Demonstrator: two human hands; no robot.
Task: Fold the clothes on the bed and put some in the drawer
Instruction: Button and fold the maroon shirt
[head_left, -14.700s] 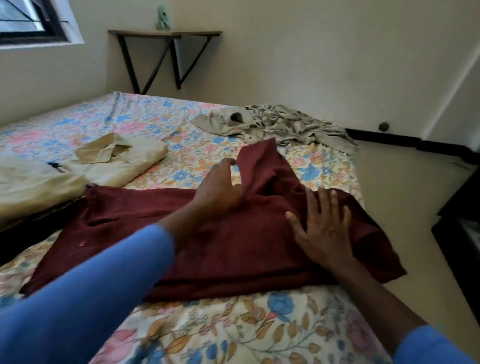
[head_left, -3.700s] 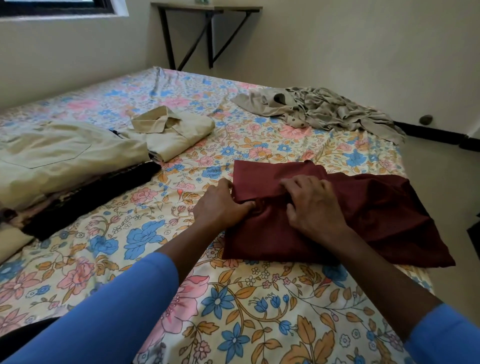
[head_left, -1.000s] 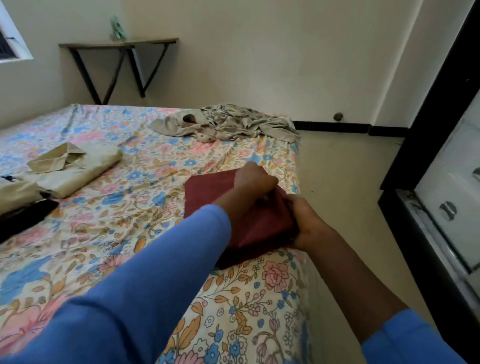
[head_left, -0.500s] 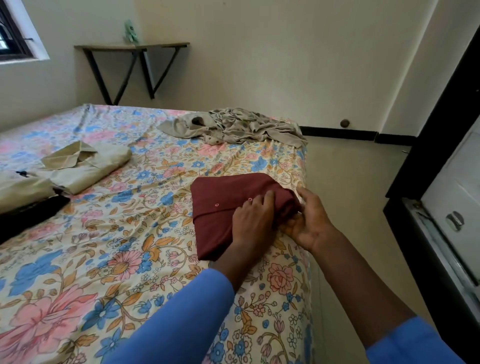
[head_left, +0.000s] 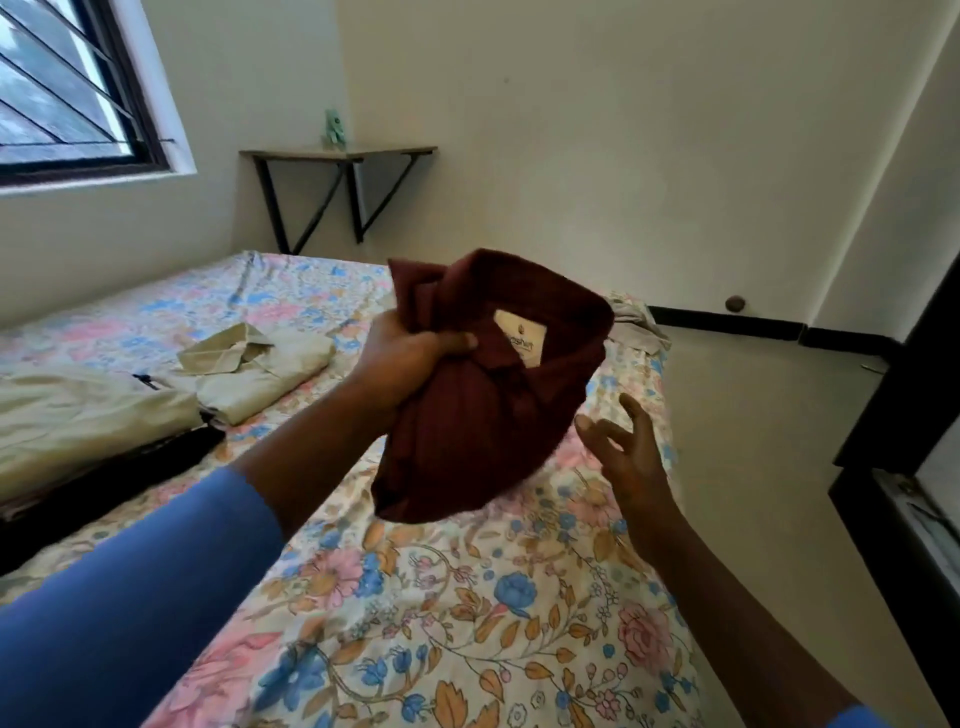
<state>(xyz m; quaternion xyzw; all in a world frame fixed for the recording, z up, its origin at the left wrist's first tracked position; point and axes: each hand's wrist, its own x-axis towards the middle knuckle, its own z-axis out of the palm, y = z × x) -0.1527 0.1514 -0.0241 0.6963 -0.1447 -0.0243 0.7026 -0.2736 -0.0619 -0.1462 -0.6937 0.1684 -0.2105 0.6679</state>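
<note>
On the head view, my left grip (head_left: 410, 358) is curled tight round the left edge of the folded maroon shirt (head_left: 483, 426), holding it in the air above the floral bed (head_left: 415, 623) with its collar label facing me. My right grip (head_left: 631, 457) is spread open just beside the shirt and holds nothing.

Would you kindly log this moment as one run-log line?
left hand: grips folded maroon shirt, held above bed | right hand: open, near shirt
</note>
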